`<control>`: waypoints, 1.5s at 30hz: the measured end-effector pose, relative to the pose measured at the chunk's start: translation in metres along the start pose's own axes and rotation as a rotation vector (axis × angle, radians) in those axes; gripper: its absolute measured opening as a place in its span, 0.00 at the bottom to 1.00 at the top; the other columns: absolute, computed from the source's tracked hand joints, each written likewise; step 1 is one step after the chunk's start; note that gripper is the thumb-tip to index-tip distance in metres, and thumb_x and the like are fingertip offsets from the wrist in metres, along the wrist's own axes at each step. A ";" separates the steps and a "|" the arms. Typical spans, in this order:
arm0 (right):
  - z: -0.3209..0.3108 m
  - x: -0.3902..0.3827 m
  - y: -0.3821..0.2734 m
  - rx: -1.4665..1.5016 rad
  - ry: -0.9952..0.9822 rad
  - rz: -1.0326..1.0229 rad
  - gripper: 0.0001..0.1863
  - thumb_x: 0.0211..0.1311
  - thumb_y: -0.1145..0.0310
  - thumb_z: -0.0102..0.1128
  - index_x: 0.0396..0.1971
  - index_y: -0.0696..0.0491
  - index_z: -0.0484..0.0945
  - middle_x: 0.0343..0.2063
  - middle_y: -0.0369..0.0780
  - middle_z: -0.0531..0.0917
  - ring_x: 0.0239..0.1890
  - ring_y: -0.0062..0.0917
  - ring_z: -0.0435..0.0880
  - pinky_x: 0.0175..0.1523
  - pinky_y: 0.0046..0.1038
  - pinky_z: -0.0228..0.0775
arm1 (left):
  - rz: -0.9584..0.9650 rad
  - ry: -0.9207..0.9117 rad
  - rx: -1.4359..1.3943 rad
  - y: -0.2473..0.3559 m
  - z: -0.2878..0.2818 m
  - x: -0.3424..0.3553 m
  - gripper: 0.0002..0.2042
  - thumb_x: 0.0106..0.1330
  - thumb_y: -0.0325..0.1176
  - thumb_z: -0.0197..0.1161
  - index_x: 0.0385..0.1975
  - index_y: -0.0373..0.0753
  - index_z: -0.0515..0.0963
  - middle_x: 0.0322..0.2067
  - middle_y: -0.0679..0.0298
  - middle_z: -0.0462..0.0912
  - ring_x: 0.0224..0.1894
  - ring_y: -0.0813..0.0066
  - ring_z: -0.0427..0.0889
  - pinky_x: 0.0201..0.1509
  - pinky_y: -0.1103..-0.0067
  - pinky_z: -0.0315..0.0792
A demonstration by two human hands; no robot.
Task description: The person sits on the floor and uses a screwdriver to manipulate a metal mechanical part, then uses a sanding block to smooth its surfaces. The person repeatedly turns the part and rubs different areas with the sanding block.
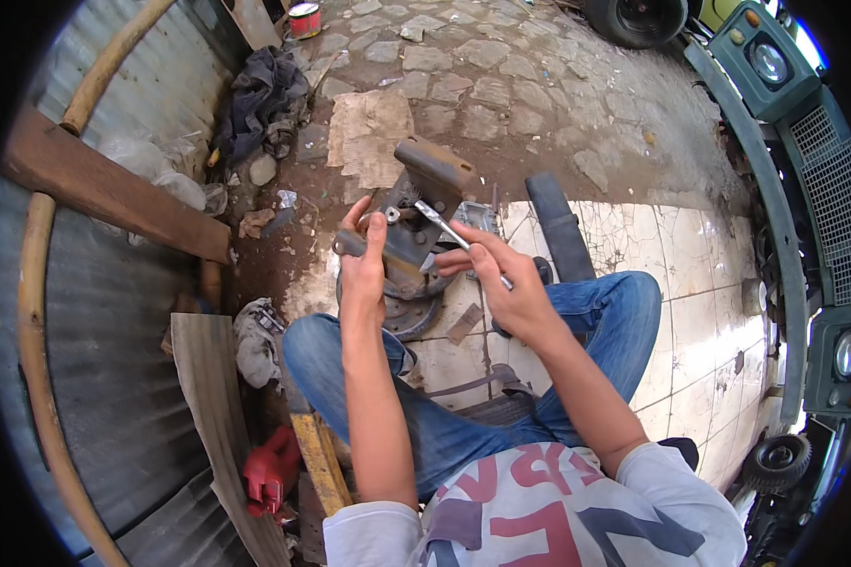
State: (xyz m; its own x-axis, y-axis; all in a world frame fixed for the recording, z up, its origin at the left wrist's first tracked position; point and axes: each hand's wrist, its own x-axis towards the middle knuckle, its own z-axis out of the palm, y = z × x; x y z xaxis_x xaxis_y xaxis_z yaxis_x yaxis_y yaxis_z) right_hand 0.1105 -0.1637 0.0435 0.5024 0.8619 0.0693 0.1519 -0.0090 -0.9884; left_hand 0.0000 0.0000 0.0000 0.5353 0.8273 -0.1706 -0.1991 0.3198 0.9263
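My left hand point(363, 269) grips a rusty metal bracket assembly point(432, 163) near its short tubular end point(349, 243), thumb pointing up beside a small hole. My right hand point(499, 276) is closed round a chrome wrench point(441, 222), whose head meets the bracket near its middle, at what looks like a bolt. A round, dark metal base point(409, 310) is under the assembly, between my bent knees. A small grey metal tray or part point(478, 214) lies just right of it, partly behind the wrench and right hand.
Corrugated sheets with wooden poles point(36, 312) line the left, near a red object point(267, 468) and dark cloth point(260, 102). A dark bar point(558, 231) lies on white tiles point(690, 283). Green vehicle parts point(827, 198) and a tyre point(633, 17) are at right. Cobbles and cardboard point(364, 123) are ahead.
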 end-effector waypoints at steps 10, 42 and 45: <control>-0.001 -0.010 -0.004 -0.162 -0.053 -0.012 0.20 0.76 0.70 0.48 0.64 0.55 0.73 0.39 0.45 0.89 0.43 0.29 0.90 0.51 0.29 0.79 | -0.024 0.001 0.036 0.009 -0.001 -0.014 0.40 0.65 0.50 0.71 0.72 0.39 0.59 0.56 0.55 0.71 0.57 0.69 0.73 0.63 0.73 0.66; -0.010 -0.004 -0.001 -0.732 0.023 -0.342 0.20 0.68 0.71 0.58 0.59 0.55 0.75 0.36 0.43 0.87 0.35 0.36 0.86 0.43 0.37 0.74 | -0.020 -0.041 0.091 0.017 0.004 -0.016 0.41 0.63 0.37 0.70 0.73 0.37 0.54 0.59 0.48 0.68 0.56 0.65 0.76 0.65 0.72 0.66; -0.021 -0.012 -0.009 -0.764 0.021 -0.324 0.19 0.68 0.69 0.59 0.58 0.54 0.76 0.31 0.43 0.86 0.31 0.37 0.84 0.40 0.37 0.73 | -0.006 -0.021 0.073 0.014 0.003 -0.015 0.39 0.63 0.37 0.70 0.71 0.37 0.56 0.58 0.49 0.69 0.57 0.66 0.75 0.65 0.73 0.66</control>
State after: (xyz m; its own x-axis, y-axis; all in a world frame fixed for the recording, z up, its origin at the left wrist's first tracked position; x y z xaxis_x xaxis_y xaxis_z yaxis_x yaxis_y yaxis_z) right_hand 0.1206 -0.1848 0.0547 0.3487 0.8716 0.3445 0.8245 -0.1105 -0.5550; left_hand -0.0081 -0.0094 0.0170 0.5536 0.8152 -0.1701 -0.1356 0.2898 0.9474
